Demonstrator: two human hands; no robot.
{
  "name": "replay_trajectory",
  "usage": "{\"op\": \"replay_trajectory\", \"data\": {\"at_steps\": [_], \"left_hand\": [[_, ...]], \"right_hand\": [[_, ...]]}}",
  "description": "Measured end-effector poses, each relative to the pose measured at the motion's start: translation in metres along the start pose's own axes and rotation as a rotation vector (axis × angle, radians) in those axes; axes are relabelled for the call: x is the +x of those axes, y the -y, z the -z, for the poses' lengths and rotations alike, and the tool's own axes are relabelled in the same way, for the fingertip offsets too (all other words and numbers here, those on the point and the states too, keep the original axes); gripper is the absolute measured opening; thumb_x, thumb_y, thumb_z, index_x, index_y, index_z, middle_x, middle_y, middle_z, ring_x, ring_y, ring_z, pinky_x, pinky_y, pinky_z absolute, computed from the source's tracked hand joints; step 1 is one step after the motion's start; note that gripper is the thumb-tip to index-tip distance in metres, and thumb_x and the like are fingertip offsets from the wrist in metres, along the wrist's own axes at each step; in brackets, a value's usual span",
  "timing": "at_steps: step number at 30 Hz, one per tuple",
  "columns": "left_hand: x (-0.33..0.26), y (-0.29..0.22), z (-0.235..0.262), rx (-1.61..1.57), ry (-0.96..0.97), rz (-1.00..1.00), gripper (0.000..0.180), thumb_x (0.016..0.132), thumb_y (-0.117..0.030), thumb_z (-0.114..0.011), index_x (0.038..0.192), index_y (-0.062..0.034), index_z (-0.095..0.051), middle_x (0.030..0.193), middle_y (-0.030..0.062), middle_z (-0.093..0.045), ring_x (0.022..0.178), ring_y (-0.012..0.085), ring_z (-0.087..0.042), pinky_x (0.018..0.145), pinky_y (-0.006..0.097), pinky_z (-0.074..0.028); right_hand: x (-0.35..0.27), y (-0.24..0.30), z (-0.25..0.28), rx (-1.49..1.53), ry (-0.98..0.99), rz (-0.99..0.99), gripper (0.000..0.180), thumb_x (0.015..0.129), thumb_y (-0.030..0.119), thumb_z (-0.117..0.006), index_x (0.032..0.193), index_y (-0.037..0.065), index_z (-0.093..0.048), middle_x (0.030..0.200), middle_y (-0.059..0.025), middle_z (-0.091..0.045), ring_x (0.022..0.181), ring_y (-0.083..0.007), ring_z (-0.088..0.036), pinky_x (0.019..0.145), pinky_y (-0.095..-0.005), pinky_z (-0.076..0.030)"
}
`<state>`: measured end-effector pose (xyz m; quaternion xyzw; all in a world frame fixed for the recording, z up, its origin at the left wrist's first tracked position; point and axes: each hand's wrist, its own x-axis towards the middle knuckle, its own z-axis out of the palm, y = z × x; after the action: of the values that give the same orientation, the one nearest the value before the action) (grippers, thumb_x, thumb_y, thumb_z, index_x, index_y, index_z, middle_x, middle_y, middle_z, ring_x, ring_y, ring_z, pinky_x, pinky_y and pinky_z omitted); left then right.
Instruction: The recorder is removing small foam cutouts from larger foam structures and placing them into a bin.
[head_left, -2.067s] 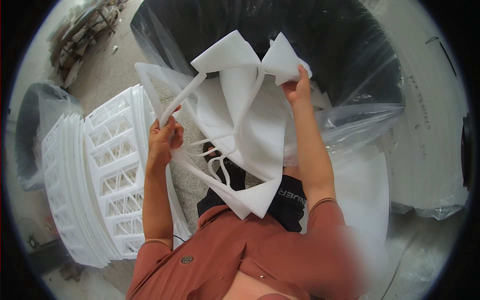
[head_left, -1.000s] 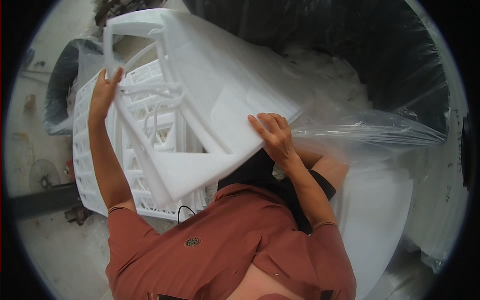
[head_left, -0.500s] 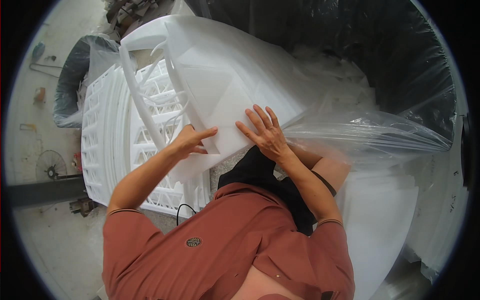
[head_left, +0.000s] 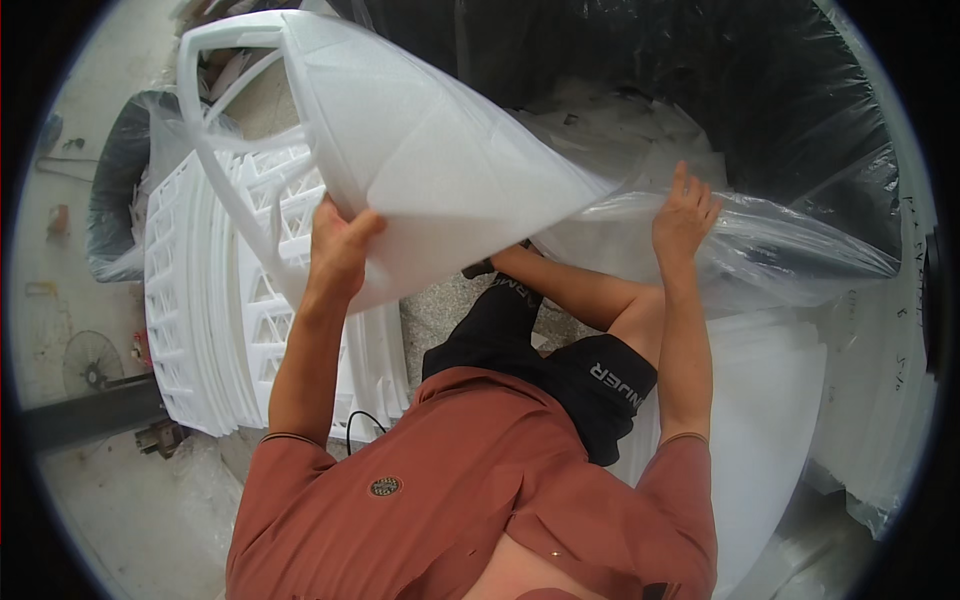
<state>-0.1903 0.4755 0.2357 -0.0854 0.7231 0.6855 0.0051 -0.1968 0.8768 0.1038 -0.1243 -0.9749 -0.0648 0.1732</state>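
From my remote seat, closest to the lens is the red-brown shirt (head_left: 440, 480), then the black shorts (head_left: 590, 385). Just beyond, the left hand (head_left: 342, 245) is clamped on the lower part of the white sheet (head_left: 420, 130), thumb laid over its face. The right hand (head_left: 683, 222) holds nothing that I can see: its fingers are spread, apart from the sheet's right corner, over clear film (head_left: 770, 245); whether it touches the film I cannot tell. So the sheet hangs from one grip, raised and tilted in front of the knees, its upper-left side an open frame of narrow strips (head_left: 196, 95). What bothers me is that single hold: with the right corner unsupported, the broad face could sag or swing, and the load could crease or tear those thin strips. The frame side also overlaps the stack of cut-out panels (head_left: 222, 300) in my view; if a strip hooks into their openings, a pull could drag some loose. On the right, loose film lies close to the corner and could snag it, or catch the right hand's fingers. Past the film stands the dark lined bin (head_left: 790, 100) with white scraps (head_left: 640, 140) inside; farther left sits a fan (head_left: 93, 360).
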Motion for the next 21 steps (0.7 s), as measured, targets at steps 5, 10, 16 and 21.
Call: {"op": "replay_trajectory", "data": {"at_steps": [5,10,16,21], "left_hand": [[-0.023,0.096,0.031,0.095,-0.053,0.259,0.054,0.069,0.003,-0.055,0.122,0.0068,-0.043,0.103,0.0107,-0.058,0.097,0.0183,-0.057,0.082,0.027,-0.046],[-0.047,0.092,0.015,-0.175,0.239,0.28,0.047,0.068,0.005,-0.055,0.114,0.0065,-0.051,0.099,0.0086,-0.061,0.091,0.0176,-0.06,0.083,0.029,-0.047],[-0.051,0.085,0.013,-0.282,0.398,0.25,0.036,0.068,0.004,-0.057,0.104,0.0036,-0.056,0.082,0.0091,-0.063,0.076,0.0194,-0.063,0.084,0.039,-0.051],[-0.055,0.09,0.013,-0.524,0.297,0.283,0.038,0.074,-0.001,-0.057,0.112,-0.0008,-0.052,0.077,0.0065,-0.056,0.073,0.0199,-0.058,0.095,0.045,-0.045]], "right_hand": [[-0.056,0.046,0.04,0.822,0.272,0.29,0.092,0.067,0.019,-0.077,0.146,0.012,-0.031,0.144,-0.0232,-0.032,0.135,-0.0435,-0.028,0.109,-0.0554,-0.022],[-0.087,0.151,0.094,1.145,0.309,0.519,0.118,0.048,0.039,-0.09,0.145,0.009,-0.029,0.146,-0.0239,-0.027,0.137,-0.0423,-0.025,0.11,-0.0561,-0.022],[-0.089,0.179,0.067,1.322,0.27,0.366,0.09,0.057,0.032,-0.087,0.132,0.002,-0.045,0.135,-0.0246,-0.043,0.12,-0.043,-0.046,0.101,-0.0541,-0.036],[-0.064,0.139,0.049,1.952,0.746,-0.44,0.046,0.079,0.014,-0.074,0.116,-0.004,-0.055,0.107,-0.0147,-0.064,0.098,-0.0245,-0.063,0.088,-0.0352,-0.051]]}}
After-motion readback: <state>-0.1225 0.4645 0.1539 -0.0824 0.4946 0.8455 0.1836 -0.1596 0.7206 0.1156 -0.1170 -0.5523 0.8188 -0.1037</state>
